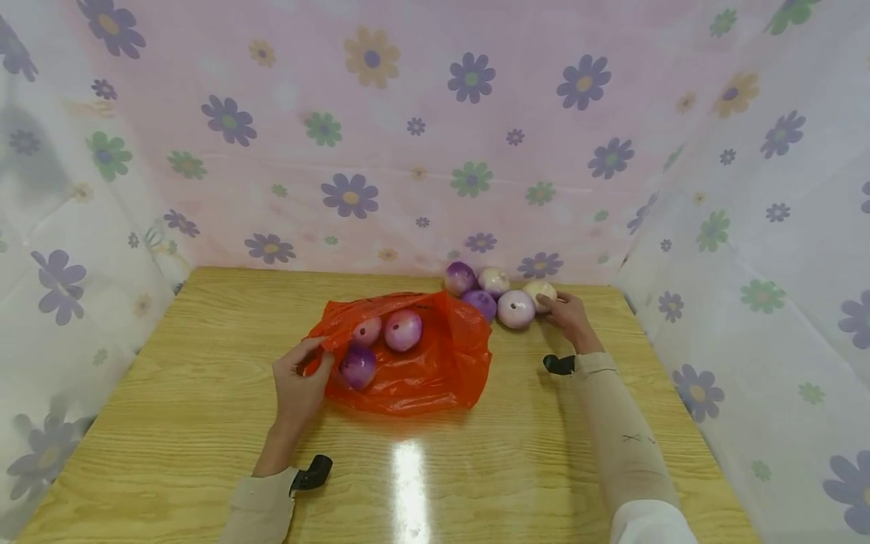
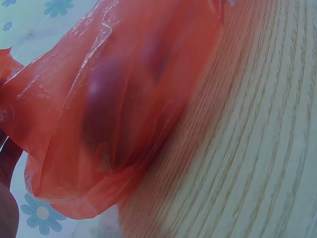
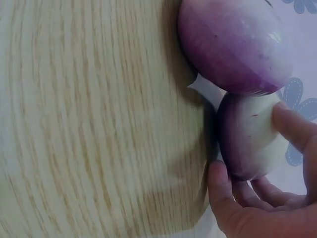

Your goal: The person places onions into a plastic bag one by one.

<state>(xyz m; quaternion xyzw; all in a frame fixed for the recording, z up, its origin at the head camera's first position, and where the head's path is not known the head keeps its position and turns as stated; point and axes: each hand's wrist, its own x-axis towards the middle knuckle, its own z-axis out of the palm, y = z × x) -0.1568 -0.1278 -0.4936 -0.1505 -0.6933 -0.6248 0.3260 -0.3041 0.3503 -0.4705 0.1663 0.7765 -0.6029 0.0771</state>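
Note:
An open red plastic bag [image 1: 421, 378] lies on the table with 3 purple onions in it, one being the glossy onion [image 1: 404, 330] near its middle. My left hand [image 1: 299, 381] pinches the bag's left rim between thumb and fingers. In the left wrist view dark round shapes show through the red plastic [image 2: 148, 124]. At the back right, my right hand [image 1: 569, 313] has its thumb and fingers round a pale onion [image 3: 250, 134], the rightmost of a group. Touching it is a larger purple-and-white onion [image 3: 237, 44].
Several onions cluster behind the bag's right side, among them a dark purple onion [image 1: 460, 278] and a whitish onion [image 1: 494, 281]. They sit close to the flowered back sheet [image 1: 408, 136]. Flowered sheets also flank the wooden table [image 1: 476, 483] on both sides.

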